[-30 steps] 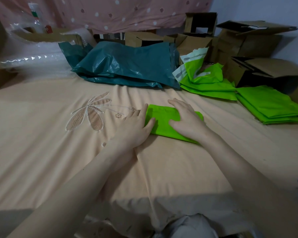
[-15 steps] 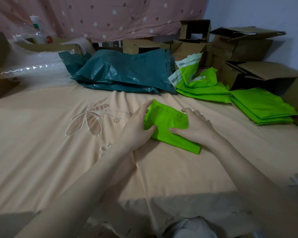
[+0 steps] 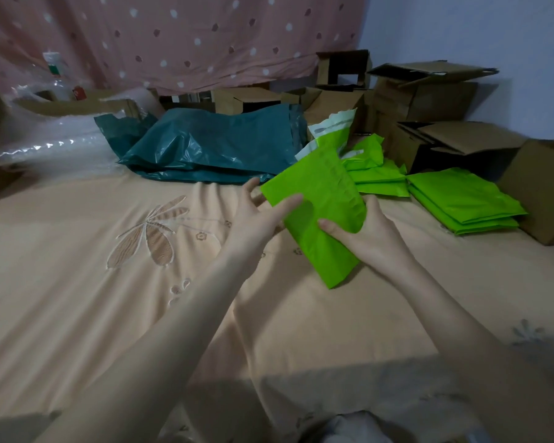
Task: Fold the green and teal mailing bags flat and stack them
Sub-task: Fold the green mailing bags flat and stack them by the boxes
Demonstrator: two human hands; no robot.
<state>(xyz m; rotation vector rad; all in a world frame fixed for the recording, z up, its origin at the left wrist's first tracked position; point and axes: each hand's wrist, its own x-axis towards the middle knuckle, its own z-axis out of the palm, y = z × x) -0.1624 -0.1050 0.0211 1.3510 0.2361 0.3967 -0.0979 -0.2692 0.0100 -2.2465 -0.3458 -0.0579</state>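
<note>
A folded bright green mailing bag (image 3: 320, 199) is lifted off the bed and tilted, held between both hands. My right hand (image 3: 370, 233) grips its right edge, thumb on top and fingers underneath. My left hand (image 3: 259, 215) holds its left edge, thumb on the upper face and fingers behind. A stack of folded green bags (image 3: 461, 199) lies on the bed at the right. Behind the held bag lies a loose heap of green bags (image 3: 375, 174), partly hidden. A pile of teal bags (image 3: 211, 148) sits at the back centre.
The peach bedsheet (image 3: 109, 298) with an embroidered dragonfly covers the bed. Open cardboard boxes (image 3: 435, 100) crowd the back right corner and right edge. Bubble wrap (image 3: 45, 148) lies at the back left, under a pink dotted curtain (image 3: 173, 36).
The folded green bag was pressed flat on the bed under both hands; now both hands have lifted it and carried it up and to the right, towards the green piles.
</note>
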